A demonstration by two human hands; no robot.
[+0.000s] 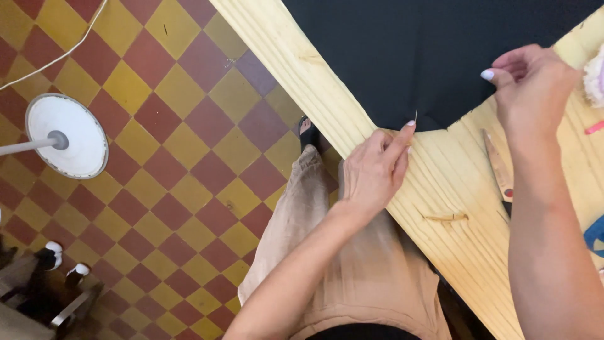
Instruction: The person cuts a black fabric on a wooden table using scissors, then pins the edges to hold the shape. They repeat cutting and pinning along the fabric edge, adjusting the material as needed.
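Head view, looking straight down. Left hand (pixel 372 171) at the near edge of the pale pinewood plank counter (pixel 440 208), fingers folded into a pinching grip on a thin metal pin (pixel 416 116) that stands upright just above the index fingertip, at the pointed near corner of the flat black cloth (pixel 434 56). Grip clenched on the pin; pin tip touching or entering the cloth edge, cannot tell which. Right hand (pixel 531 85) up and to the right of that grip, fingers curled with white-painted nails, thumb and forefinger pressed together on the right-hand edge of the same black cloth, so grip clenched on the cloth. Black cloth spread over the far part of the counter, above both grips, narrowing to a point between them.

Below the right grip, beside the forearm, a slim wooden-handled tool (pixel 498 167) lying flat on the counter. Right of the right grip, at the frame edge, a fluffy pale pink-white bundle (pixel 594 79) and a short pink stick (pixel 594 128), both on the counter. Lower right, a sliver of a blue round object (pixel 596 234), mostly cut off.

Below the left grip, beige trousers (pixel 352 264) and a foot in a dark sandal (pixel 308 133) on the red-and-yellow chequered tile floor (pixel 170 157). Far left of both grips, a white round fan base (pixel 69 135) on the tiles with a white cord (pixel 63 53) running past it.
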